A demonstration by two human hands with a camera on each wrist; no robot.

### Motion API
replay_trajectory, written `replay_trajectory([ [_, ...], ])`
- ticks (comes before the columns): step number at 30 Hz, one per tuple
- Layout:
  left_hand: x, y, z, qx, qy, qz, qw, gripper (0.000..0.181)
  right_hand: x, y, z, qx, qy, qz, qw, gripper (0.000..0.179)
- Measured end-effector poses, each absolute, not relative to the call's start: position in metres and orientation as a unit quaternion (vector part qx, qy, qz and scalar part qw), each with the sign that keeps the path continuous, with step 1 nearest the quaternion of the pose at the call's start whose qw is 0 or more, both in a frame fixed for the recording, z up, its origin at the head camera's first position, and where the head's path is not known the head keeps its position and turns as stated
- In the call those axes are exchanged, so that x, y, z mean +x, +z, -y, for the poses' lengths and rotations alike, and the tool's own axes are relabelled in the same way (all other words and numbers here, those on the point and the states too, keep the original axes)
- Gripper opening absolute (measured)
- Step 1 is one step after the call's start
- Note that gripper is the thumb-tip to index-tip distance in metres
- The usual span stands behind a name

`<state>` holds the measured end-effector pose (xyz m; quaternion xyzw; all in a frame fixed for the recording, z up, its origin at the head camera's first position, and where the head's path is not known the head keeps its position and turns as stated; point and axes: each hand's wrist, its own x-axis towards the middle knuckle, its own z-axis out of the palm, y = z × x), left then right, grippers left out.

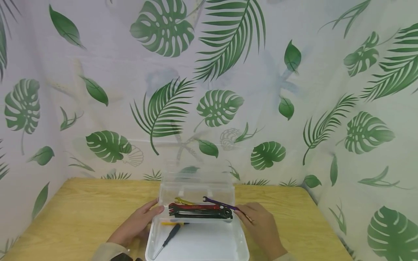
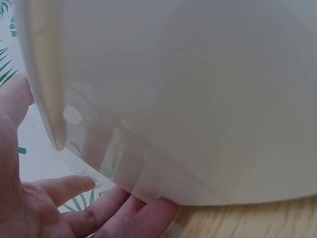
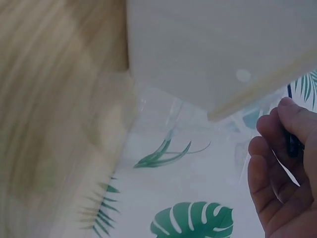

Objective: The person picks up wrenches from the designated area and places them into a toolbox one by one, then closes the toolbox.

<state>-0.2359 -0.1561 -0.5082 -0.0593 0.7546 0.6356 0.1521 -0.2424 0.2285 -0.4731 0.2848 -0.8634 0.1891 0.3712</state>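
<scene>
A white plastic box (image 1: 199, 241) stands on the table with its clear lid (image 1: 197, 194) raised at the back. My left hand (image 1: 138, 221) grips the box's back left side, thumb at the rim; in the left wrist view its fingers (image 2: 153, 218) curl against the lower wall. Between thumb and fingers, my right hand (image 1: 261, 224) pinches a purple wrench (image 1: 217, 202), tilted above the box's back right. Beneath it, a red wrench (image 1: 209, 207), a yellow wrench (image 1: 183, 201) and several black wrenches (image 1: 202, 213) lie across the box's back part.
Inside the box at front left lies a dark-handled screwdriver (image 1: 172, 233), with a yellow-handled tool (image 1: 168, 223) behind it. Wooden tabletop (image 1: 98, 203) extends on both sides. A leaf-printed cloth (image 1: 228, 152) hangs behind the table.
</scene>
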Motion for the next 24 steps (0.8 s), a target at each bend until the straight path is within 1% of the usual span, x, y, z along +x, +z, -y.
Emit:
replay_trajectory([
  [4, -0.236, -0.505, 0.156, -0.062, 0.636, -0.755, 0.147, 0.085, -0.247, -0.465, -0.216, 0.313, 0.166, 0.863, 0.361, 0.016],
  [10, -0.236, -0.504, 0.157, -0.070, 0.623, -0.767, 0.138, 0.084, -0.255, -0.449, -0.197, 0.341, 0.120, 0.877, 0.317, 0.015],
  [15, -0.236, -0.506, 0.157, -0.057, 0.610, -0.780, 0.128, 0.081, -0.264, -0.445, -0.188, 0.369, 0.098, 0.884, 0.270, 0.009],
  [19, -0.235, -0.506, 0.157, -0.059, 0.602, -0.786, 0.125, 0.082, -0.270, -0.444, -0.182, 0.389, 0.088, 0.890, 0.223, 0.008],
  [21, -0.235, -0.506, 0.157, -0.061, 0.604, -0.785, 0.127, 0.083, -0.272, -0.443, -0.180, 0.393, 0.086, 0.893, 0.203, 0.011],
  [24, -0.234, -0.506, 0.157, -0.060, 0.607, -0.782, 0.127, 0.082, -0.275, -0.442, -0.178, 0.394, 0.087, 0.895, 0.189, 0.023],
])
